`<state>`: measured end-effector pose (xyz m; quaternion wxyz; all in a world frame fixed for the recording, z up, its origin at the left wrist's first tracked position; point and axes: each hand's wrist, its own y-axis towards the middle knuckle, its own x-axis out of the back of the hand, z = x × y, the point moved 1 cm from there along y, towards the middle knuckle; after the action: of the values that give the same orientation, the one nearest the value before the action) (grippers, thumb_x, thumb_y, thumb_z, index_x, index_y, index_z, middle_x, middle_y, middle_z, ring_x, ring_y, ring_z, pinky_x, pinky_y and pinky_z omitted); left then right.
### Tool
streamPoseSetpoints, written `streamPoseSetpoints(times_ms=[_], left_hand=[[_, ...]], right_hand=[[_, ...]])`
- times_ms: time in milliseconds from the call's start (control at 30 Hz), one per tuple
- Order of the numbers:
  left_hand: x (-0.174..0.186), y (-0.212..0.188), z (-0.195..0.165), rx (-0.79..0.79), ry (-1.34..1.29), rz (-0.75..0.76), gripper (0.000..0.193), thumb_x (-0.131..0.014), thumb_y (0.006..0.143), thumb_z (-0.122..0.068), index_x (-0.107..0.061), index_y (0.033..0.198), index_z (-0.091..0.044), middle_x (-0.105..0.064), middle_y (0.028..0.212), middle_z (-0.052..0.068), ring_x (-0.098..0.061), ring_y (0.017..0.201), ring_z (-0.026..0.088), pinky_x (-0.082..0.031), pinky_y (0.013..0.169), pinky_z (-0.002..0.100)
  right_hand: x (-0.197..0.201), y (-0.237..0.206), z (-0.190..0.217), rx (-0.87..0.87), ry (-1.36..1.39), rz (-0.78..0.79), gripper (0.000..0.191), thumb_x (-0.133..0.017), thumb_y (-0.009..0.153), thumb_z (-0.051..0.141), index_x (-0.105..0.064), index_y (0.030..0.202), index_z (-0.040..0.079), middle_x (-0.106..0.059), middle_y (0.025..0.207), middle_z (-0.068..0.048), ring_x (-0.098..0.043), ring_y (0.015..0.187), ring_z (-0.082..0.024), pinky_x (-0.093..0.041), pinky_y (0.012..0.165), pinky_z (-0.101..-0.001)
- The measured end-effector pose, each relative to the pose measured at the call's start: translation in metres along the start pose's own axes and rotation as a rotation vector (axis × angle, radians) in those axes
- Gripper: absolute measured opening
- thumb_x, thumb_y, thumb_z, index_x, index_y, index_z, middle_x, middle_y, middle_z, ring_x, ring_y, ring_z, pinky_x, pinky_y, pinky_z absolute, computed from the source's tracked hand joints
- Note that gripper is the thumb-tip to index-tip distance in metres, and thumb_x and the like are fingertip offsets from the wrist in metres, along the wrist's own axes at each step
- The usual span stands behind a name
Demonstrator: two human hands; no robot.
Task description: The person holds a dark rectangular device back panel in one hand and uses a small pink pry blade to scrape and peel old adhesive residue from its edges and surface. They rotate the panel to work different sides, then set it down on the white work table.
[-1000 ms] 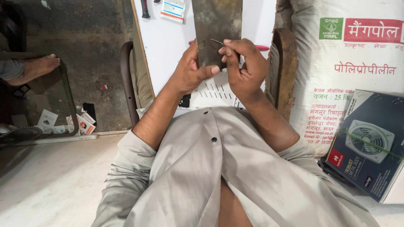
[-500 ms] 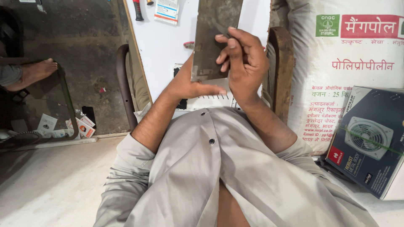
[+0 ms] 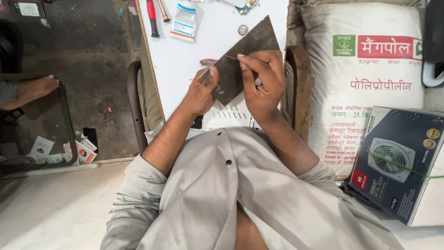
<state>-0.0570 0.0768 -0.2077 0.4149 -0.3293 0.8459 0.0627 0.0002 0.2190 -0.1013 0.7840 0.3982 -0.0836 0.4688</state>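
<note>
In front of me a white board (image 3: 185, 69) serves as my work surface. At its far edge lie a red-handled tool (image 3: 152, 17), a thin copper-coloured rod (image 3: 162, 9) just beside it, a small white and blue packet (image 3: 183, 21), and a round metal disc (image 3: 243, 30). A small pink object (image 3: 207, 61) lies nearer me. Left of the board is dark concrete floor (image 3: 92, 65) with scattered paper scraps (image 3: 81, 150)

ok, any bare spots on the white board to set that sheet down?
Bare white lies left of the left hand, below the screwdriver and packet. A smaller patch sits between the packet and the dark sheet, around the coin. The top edge is crowded; both hands cover the middle.
</note>
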Motion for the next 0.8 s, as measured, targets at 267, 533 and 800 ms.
streamPoseSetpoints(times_ms=[267, 533, 800], left_hand=[[-0.001, 0.003, -0.008, 0.001, -0.131, 0.002, 0.09, -0.046, 0.096, -0.073, -0.046, 0.146, 0.001, -0.061, 0.136, 0.018, -0.064, 0.124, 0.024, -0.056, 0.107, 0.041], [-0.015, 0.006, -0.023, -0.116, 0.0, 0.16, 0.106, -0.043, 0.094, -0.08, -0.028, 0.163, 0.0, -0.057, 0.146, 0.022, -0.06, 0.135, 0.028, -0.054, 0.117, 0.044], [-0.015, 0.014, -0.02, -0.158, 0.115, 0.152, 0.106, -0.036, 0.097, -0.081, -0.027, 0.164, 0.0, -0.057, 0.147, 0.024, -0.061, 0.138, 0.029, -0.057, 0.117, 0.044]], right_hand=[[-0.004, -0.006, -0.004, -0.004, -0.105, 0.104, 0.029, -0.072, 0.099, -0.007, -0.072, 0.124, 0.007, -0.06, 0.082, -0.004, -0.051, 0.076, -0.018, -0.044, 0.072, -0.0338], [-0.014, -0.017, -0.016, -0.084, -0.001, 0.036, 0.027, -0.07, 0.102, -0.004, -0.07, 0.125, 0.008, -0.063, 0.083, -0.005, -0.05, 0.072, -0.017, -0.042, 0.067, -0.0301], [-0.021, -0.028, -0.04, 0.013, -0.053, 0.024, 0.027, -0.069, 0.103, -0.002, -0.07, 0.127, 0.012, -0.049, 0.072, -0.002, -0.044, 0.069, -0.017, -0.037, 0.071, -0.0341]])
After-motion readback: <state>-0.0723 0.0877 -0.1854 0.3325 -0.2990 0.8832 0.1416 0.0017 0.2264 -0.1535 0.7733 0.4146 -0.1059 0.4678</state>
